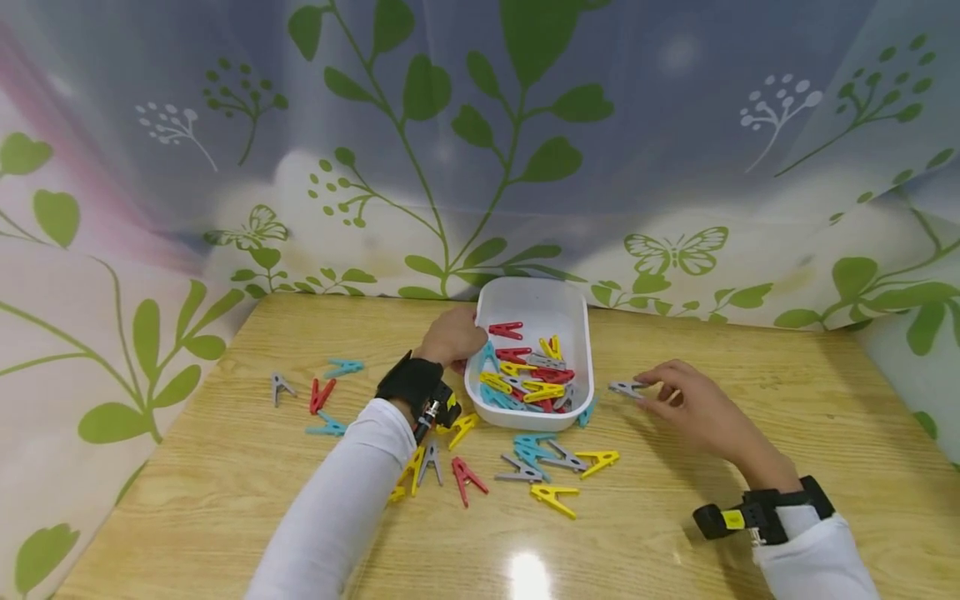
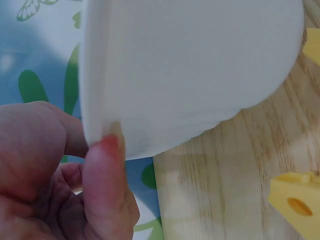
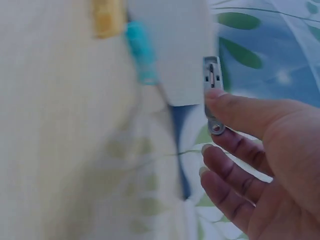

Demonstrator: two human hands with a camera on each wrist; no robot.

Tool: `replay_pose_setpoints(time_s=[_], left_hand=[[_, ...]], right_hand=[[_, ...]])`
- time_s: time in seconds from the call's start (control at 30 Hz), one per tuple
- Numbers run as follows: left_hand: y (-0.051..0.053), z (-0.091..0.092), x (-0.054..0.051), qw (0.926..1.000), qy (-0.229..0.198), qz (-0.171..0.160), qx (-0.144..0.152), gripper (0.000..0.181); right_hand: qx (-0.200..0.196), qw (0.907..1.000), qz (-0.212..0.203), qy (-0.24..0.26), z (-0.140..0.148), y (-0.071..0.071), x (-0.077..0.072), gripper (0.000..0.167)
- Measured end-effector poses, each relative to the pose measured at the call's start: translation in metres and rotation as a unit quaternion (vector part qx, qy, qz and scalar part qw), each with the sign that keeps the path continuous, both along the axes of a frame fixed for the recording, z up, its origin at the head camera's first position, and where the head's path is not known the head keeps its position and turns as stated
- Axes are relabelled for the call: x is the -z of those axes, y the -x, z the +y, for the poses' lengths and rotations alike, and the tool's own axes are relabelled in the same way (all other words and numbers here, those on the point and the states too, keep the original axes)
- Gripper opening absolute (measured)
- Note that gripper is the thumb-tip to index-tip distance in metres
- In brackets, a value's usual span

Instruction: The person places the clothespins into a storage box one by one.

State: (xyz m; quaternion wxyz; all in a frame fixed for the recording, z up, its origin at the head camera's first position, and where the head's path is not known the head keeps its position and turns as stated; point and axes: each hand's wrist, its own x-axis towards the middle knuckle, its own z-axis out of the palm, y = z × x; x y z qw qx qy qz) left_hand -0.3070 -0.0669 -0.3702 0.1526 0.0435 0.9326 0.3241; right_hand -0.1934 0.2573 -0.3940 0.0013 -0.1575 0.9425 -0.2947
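My left hand (image 1: pixel 452 335) pinches the left rim of a white plastic tub (image 1: pixel 529 292), with the thumb (image 2: pixel 104 185) pressed on its wall in the left wrist view. Clothespins in red, yellow, blue and grey are heaped in the tub, mostly toward its near end. To the right of the tub, my right hand (image 1: pixel 701 417) holds a grey clothespin (image 1: pixel 626 389) above the table. In the right wrist view the thumb lies across this grey clothespin (image 3: pixel 212 75), and the other fingers are bent behind it.
On the wooden table (image 1: pixel 637 542), several clothespins lie in front of the tub, among them a red one (image 1: pixel 467 481) and a yellow one (image 1: pixel 555 498). More lie at left, including a blue one (image 1: pixel 345 367). A patterned curtain (image 1: pixel 675 167) hangs behind.
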Motion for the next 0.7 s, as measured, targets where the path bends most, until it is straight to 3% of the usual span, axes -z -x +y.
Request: replay_pose_setpoints(time_s=[0.17,0.43,0.57,0.7], left_hand=[[-0.001,0.002,-0.002,1.0,0.009,-0.001,-0.002,0.029],[-0.005,0.008,0.0,0.9985,0.04,0.032,0.02,0.019],[-0.006,0.008,0.0,0.9984,0.041,0.036,0.019,0.016],[-0.006,0.005,-0.001,0.9981,0.044,0.039,0.016,0.015]], right_hand=[[0.014,0.9992,0.031,0.019,-0.01,0.014,-0.021,0.035],[-0.026,0.9976,0.06,0.024,-0.057,0.043,-0.034,0.035],[-0.055,0.9969,0.043,0.038,-0.081,0.051,-0.036,0.044],[-0.077,0.9958,0.018,0.046,-0.093,0.05,-0.036,0.048]])
